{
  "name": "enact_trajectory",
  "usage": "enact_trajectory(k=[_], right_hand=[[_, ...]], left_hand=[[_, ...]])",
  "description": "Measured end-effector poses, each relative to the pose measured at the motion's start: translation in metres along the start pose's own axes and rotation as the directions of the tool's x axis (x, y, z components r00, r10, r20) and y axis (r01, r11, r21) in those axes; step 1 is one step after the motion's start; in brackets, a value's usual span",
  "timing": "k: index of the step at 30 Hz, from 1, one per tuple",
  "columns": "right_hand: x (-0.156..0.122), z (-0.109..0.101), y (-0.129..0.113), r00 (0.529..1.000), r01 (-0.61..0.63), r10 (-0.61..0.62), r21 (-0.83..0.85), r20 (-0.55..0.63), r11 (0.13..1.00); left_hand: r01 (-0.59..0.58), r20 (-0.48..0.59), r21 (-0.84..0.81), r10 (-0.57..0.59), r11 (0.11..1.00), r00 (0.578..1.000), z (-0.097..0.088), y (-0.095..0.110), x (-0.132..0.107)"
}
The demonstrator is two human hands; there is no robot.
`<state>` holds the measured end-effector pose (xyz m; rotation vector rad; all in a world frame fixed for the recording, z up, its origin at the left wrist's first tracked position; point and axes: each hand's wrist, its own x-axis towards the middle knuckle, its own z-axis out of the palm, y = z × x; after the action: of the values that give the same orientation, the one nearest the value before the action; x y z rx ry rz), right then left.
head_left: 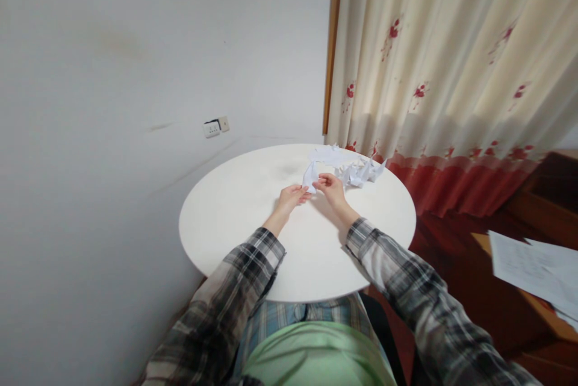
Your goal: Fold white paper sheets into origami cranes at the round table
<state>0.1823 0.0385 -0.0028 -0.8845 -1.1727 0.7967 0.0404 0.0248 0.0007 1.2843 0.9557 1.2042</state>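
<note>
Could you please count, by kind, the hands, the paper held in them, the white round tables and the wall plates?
Hands: 2 (left hand, right hand)
Held paper: 1
White round table: 1
Wall plates: 2 (socket plate, smaller plate)
Total: 6
Loose paper scraps overlap, so are uncounted.

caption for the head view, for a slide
Left hand and right hand hold white paper at a white table, near crumpled paper pieces.

Arms [397, 265] stretched forward, converging; left hand [290, 196], right hand [333, 188] close together, fingers [326, 177] bent.
</note>
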Motion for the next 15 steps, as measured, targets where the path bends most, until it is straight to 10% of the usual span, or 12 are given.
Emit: enact_trajectory(k=[15], right_hand=[[-0.0035,0.0037,0.0043,0.991,-0.059,0.067,-0.069,0.119,0.996]], left_hand=[[-0.077,-0.113,0.015,0.078,0.997,0.99,-0.0012,0.0036,0.0009]])
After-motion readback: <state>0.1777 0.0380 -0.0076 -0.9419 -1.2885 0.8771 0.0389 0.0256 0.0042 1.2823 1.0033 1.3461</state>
